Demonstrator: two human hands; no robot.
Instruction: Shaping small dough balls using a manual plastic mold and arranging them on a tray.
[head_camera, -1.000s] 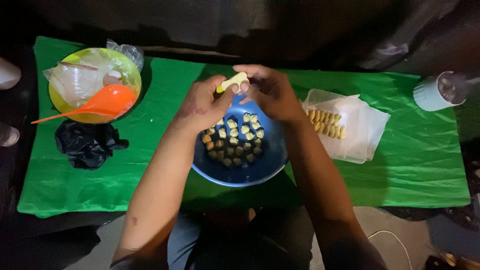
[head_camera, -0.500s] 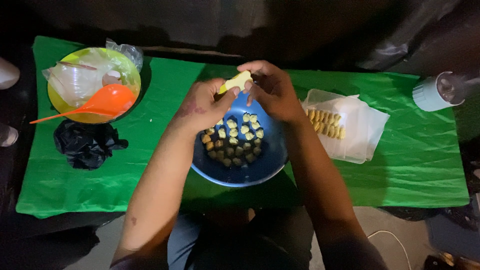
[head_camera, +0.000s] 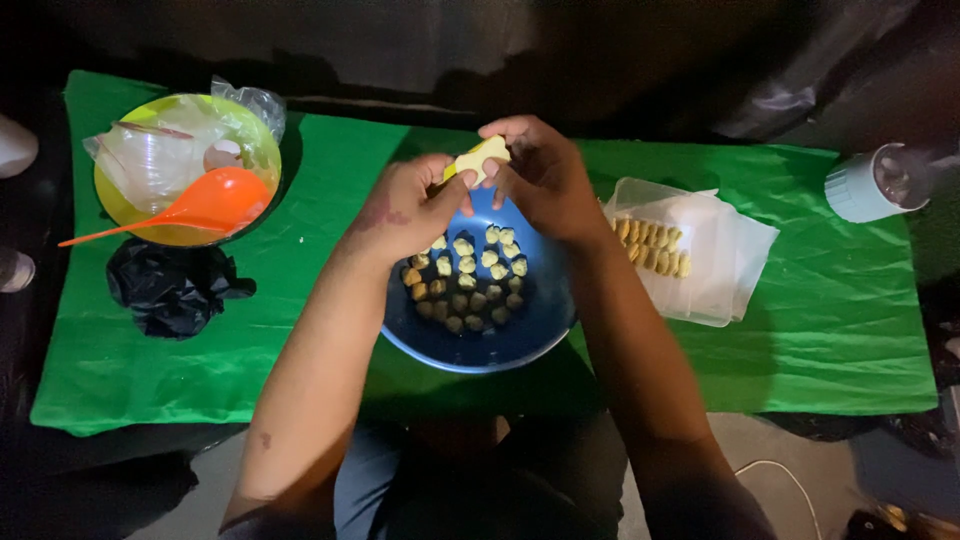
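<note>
Left hand (head_camera: 405, 212), right hand (head_camera: 545, 180) pinch yellow piece (head_camera: 480, 158) above blue bowl (head_camera: 530, 325).

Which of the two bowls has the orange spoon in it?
The yellow-green bowl at the far left of the green cloth, holding clear plastic and the orange spoon. The blue bowl under the hands holds only small yellow pieces.

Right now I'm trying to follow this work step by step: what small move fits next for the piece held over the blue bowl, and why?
Probably lower the pale yellow piece into the blue bowl. Both the left hand and right hand pinch it just above the far rim, and similar small pieces already lie in rows inside.
</note>
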